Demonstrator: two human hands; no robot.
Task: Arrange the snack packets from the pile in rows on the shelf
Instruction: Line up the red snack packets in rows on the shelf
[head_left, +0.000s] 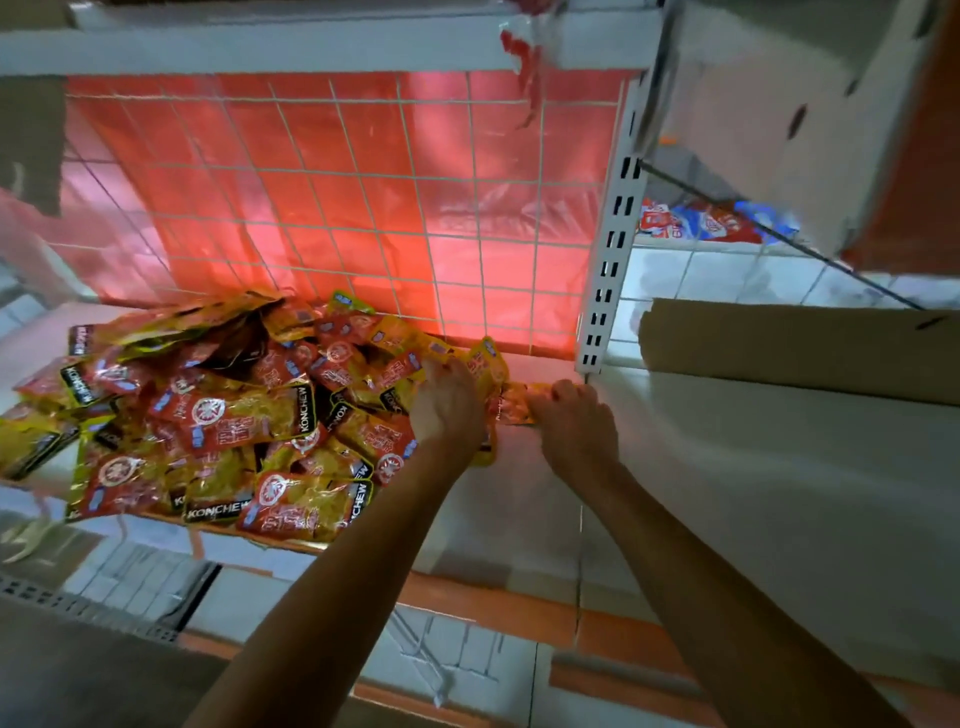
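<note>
A loose pile of red and yellow snack packets (228, 415) marked KONCHEW covers the left half of the white shelf (524, 493). My left hand (449, 402) rests palm down on the pile's right edge, fingers on packets there. My right hand (574, 415) is just to its right, fingers curled on the end of a single packet (511, 402) that lies flat near the shelf's back right corner. Part of that packet is hidden between my hands.
A white wire grid (337, 208) with red backing closes the shelf's rear. A slotted white upright (610, 260) stands at the right. A cardboard sheet (800, 348) lies on the neighbouring shelf. Another shelf board (311, 52) runs overhead.
</note>
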